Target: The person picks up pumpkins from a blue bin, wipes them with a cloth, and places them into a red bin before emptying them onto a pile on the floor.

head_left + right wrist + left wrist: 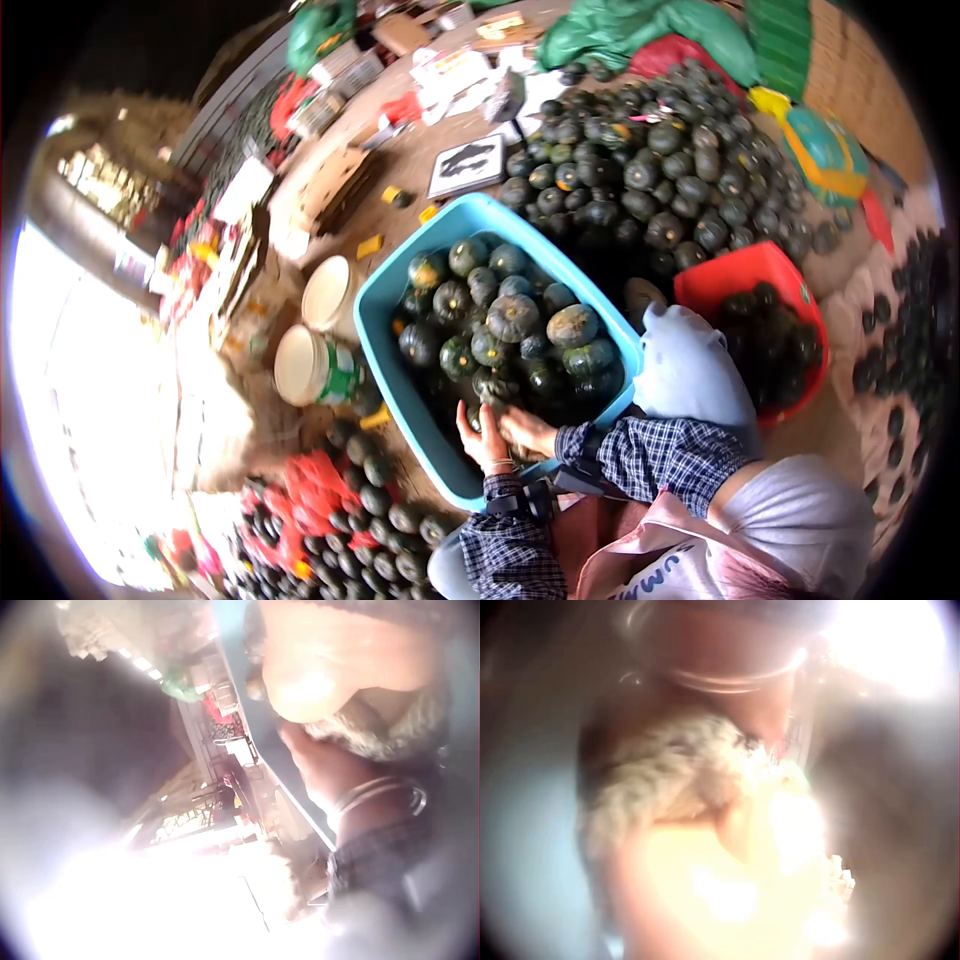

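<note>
Pumpkins [513, 318], dark green with a few orange patches, crowd the blue tub [372, 320], my landmark. Both hands are inside the near end of it, low and close together. My left grip [485, 442] has a small pumpkin [475, 419] between thumb and raised fingers, though I cannot see how far the fingers wrap behind it. My right grip [527, 430] meets it from the side; the right wrist view shows its fingers curled over a fuzzy pale cloth [409, 735]. The left wrist view is too blurred and glaring for me to judge either grip better.

Beside the tub, to the right, a red basin [815, 345] holds more pumpkins, with a knee [690, 365] between the two. Beyond the tub spreads a large heap [665, 175]; two pails [303, 368] [327, 292] stand to its left.

From here, I judge the likeliest trouble is a slip: a smooth, rounded skin, perhaps wet, could squirt out of the left grip if the right one pushes harder. It could knock its neighbours and bruise. Loose cloth could snag on a stem, and the knee could jolt the tub's rim.
</note>
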A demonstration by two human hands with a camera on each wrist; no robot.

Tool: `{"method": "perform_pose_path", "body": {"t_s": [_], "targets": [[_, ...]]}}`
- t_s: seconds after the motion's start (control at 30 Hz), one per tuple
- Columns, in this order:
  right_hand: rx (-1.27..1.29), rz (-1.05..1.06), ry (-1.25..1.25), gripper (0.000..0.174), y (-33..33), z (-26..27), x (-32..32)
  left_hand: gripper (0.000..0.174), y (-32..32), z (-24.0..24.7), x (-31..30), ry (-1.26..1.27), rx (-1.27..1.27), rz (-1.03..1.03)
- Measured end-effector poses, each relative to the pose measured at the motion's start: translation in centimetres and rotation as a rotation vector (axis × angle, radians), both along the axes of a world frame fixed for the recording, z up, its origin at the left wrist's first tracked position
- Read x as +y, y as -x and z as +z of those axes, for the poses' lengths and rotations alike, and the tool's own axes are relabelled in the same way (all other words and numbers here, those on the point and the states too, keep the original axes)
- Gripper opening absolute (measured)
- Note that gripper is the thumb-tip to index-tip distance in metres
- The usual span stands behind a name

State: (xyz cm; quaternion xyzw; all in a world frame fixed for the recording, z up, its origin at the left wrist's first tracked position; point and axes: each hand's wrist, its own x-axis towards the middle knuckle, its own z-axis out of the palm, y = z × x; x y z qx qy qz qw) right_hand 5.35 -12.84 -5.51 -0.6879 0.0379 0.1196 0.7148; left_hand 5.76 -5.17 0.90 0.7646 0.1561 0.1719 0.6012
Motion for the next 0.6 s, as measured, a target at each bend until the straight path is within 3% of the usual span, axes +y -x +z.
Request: {"method": "perform_pose_path", "body": {"t_s": [0.03, 0.07, 0.1, 0.17, 0.2, 0.27, 0.37, 0.4, 0.43, 0.47, 0.5, 0.53, 0.57, 0.6], "targets": [[0.072, 0.193, 0.316, 0.036, 0.1, 3.1, -1.4, 0.055, -0.8, -1.0, 1.4, -0.115, 0.109, 0.017], [0.062, 0.317, 0.38, 0.031, 0.1, 3.8, -1.7, 0.062, -1.9, -2.8, 3.1, -0.229, 0.211, 0.044], [-0.027, 0.411, 0.599, 0.032, 0.6, 6.0, -2.5, 0.066, -3.0, -4.6, 4.1, -0.246, 0.208, 0.06], [-0.14, 0.537, 0.904, 0.041, 1.2, 7.9, -3.7, 0.079, -4.3, -6.6, 4.9, -0.37, 0.314, 0.076], [-0.194, 0.442, 1.03, 0.048, 1.5, 8.3, -4.2, 0.079, -4.3, -7.0, 4.5, -0.38, 0.321, 0.06], [-0.375, 0.104, 1.205, 0.053, 1.7, 7.2, -4.7, 0.087, -3.7, -8.0, 4.0, -0.798, 0.472, 0.041], [-0.371, 0.105, 1.178, 0.056, 1.7, 7.2, -6.2, 0.103, -3.7, -8.2, 3.8, -0.661, 0.605, -0.032], [-0.384, 0.125, 1.183, 0.056, 2.2, 8.0, -6.8, 0.11, -3.9, -10.6, 4.9, -0.286, 0.466, -0.06], [-0.385, 0.158, 1.181, 0.056, 2.7, 8.4, -7.4, 0.116, -4.8, -16.0, 6.6, -0.097, 0.323, -0.037], [-0.392, 0.179, 1.186, 0.055, 3.2, 8.5, -7.9, 0.101, -6.1, -24.8, 10.4, -0.256, 0.29, -0.216], [-0.42, 0.172, 1.202, 0.054, 3.7, 8.3, -8.2, 0.099, -6.9, -29.6, 12.6, -0.651, 0.045, -0.24], [-0.413, 0.183, 1.206, 0.051, 3.9, 8.3, -8.6, 0.097, -7.5, -28.7, 12.0, -1.042, -0.219, -0.263], [-0.419, 0.181, 1.211, 0.051, 3.5, 8.2, -8.7, 0.101, -7.2, -27.7, 11.8, -0.822, 0.0, -0.268], [-0.412, 0.179, 1.186, 0.053, 3.3, 8.2, -8.9, 0.104, -6.3, -21.6, 9.4, -0.587, 0.222, -0.223]]}}
